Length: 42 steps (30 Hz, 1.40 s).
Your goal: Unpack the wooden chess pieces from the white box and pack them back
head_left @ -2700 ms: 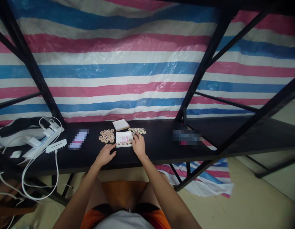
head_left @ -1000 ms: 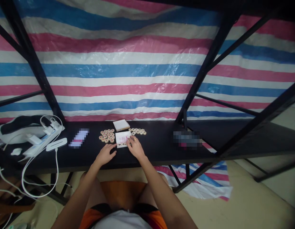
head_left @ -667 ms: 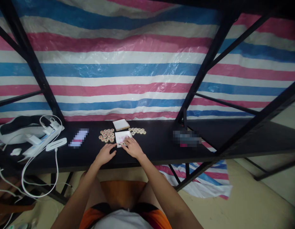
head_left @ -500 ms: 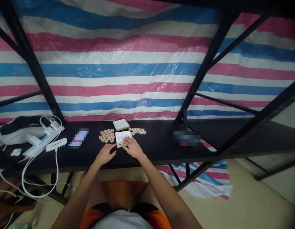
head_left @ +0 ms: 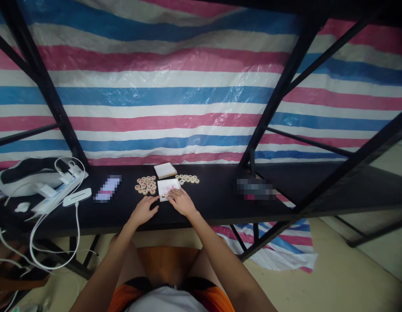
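Note:
A shallow white box [head_left: 164, 185] with pink print inside stands on the black desk in front of me. My left hand [head_left: 144, 209] is at its lower left corner, index finger reaching to the edge and thumb apart. Over the lower right part of the box lies my right hand [head_left: 181, 202], fingers apart and slightly bent, hiding some of the inside. Dark marks show by the fingertips, too small to read. Several round Chinese chess pieces [head_left: 145, 185] with red characters sit left of the box, and more pieces [head_left: 187, 178] with dark markings lie to its right.
Behind the box rests a white lid-like tray [head_left: 165, 170]. To the left are a blurred phone [head_left: 107, 189], a white cabled device [head_left: 77, 197] and a power strip [head_left: 62, 186]. A pixelated dark object [head_left: 256, 189] lies right, near black metal frame bars [head_left: 269, 104].
My right hand has shifted slightly down and right over the box, its fingers more bent, uncovering more of the pink print. My left hand stays nearly in place.

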Each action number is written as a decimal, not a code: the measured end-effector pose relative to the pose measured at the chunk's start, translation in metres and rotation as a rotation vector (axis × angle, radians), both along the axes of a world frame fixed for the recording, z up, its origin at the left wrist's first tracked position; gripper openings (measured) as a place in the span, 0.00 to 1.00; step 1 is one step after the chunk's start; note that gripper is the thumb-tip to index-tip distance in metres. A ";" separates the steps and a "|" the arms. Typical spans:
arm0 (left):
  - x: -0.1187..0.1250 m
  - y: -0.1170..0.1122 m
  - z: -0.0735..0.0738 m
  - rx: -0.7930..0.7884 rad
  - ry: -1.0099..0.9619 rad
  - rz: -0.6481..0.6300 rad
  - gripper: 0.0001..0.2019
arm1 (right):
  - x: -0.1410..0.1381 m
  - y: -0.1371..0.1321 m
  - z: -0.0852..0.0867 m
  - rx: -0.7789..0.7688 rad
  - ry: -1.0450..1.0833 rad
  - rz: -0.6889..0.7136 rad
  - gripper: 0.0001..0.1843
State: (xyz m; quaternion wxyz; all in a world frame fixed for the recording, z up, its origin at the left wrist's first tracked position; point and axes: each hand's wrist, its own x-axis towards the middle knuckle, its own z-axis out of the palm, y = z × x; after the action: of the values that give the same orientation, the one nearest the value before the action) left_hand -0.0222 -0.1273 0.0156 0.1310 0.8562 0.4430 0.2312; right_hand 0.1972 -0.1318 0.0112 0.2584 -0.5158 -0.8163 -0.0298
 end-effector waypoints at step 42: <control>0.001 -0.003 0.000 0.036 0.126 -0.047 0.21 | 0.030 0.028 -0.014 -0.129 0.365 -0.683 0.19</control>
State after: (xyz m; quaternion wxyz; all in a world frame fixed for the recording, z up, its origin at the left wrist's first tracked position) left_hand -0.0215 -0.1307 0.0160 0.0928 0.8816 0.4258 0.1814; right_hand 0.2272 -0.1035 -0.0029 0.3416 -0.7696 -0.5387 0.0293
